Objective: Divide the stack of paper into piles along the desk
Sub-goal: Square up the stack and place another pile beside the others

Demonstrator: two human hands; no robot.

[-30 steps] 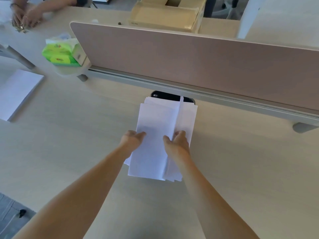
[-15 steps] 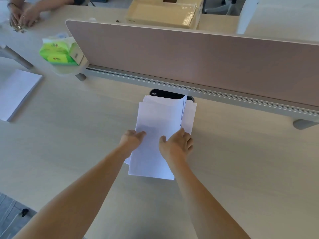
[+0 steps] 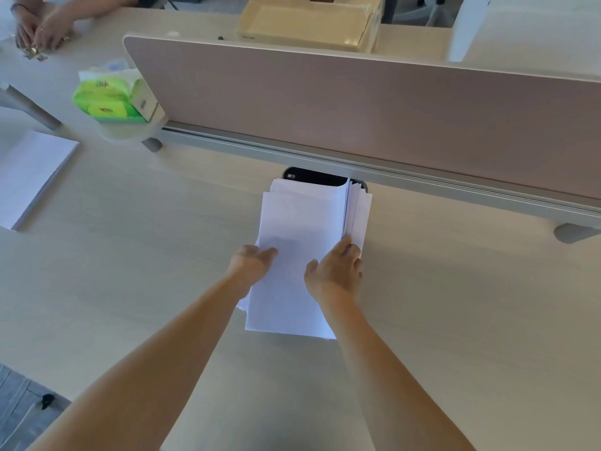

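A stack of white paper (image 3: pixel 302 222) lies in the middle of the light wooden desk (image 3: pixel 455 304), its far end over a black cable cover. My left hand (image 3: pixel 252 263) grips the stack's left edge, thumb on top. My right hand (image 3: pixel 336 271) rests on the top sheets, its fingers curled over their right edge, which is lifted and bent upward away from the sheets below. A second pile of white paper (image 3: pixel 29 177) lies flat at the far left of the desk.
A pinkish divider panel (image 3: pixel 357 109) on a grey rail runs along the desk's far side. A green tissue pack (image 3: pixel 107 99) sits at its left end. Beyond are a cardboard box (image 3: pixel 309 21) and another person's hands (image 3: pixel 39 27).
My right hand has shifted from the stack's near right side onto the top sheets and is peeling their right edge up. The left hand has stayed in place.
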